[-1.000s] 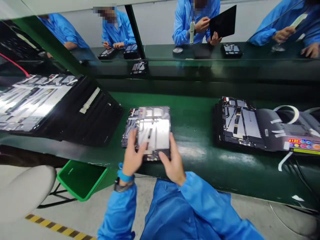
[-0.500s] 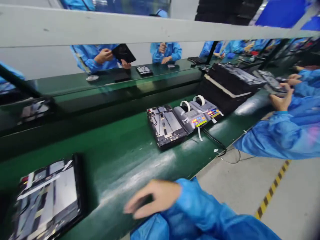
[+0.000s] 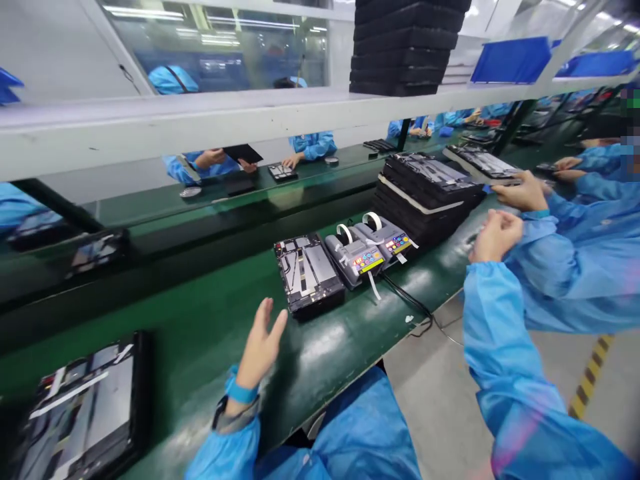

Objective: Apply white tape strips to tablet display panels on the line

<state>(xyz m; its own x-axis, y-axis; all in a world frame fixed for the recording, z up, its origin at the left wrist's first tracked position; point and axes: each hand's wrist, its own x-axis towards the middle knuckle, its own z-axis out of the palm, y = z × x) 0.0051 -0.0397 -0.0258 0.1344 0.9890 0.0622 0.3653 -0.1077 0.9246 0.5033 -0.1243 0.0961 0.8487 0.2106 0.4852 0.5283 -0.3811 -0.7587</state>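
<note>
My left hand (image 3: 260, 347) hovers open over the green conveyor belt (image 3: 210, 333), fingers spread, holding nothing. The nearest thing is an opened tablet (image 3: 307, 273), back side up, just to its right. My right hand (image 3: 495, 235) reaches far right with fingers curled, close to a stack of black trays (image 3: 425, 197). I cannot see whether it holds anything. Another opened tablet on a black tray (image 3: 80, 407) lies at the lower left, away from both hands.
Two small grey devices with tape rolls (image 3: 370, 247) stand beside the tablet, with a cable (image 3: 415, 307) trailing off the belt edge. A co-worker's hand (image 3: 523, 193) touches the tray stack. More black trays (image 3: 407, 47) sit on the overhead shelf. Other workers sit across the line.
My view has swung right. Both hands have let go of the tablet, which now lies at lower left. My left hand has risen open and my right arm has stretched toward the tray stack.
</note>
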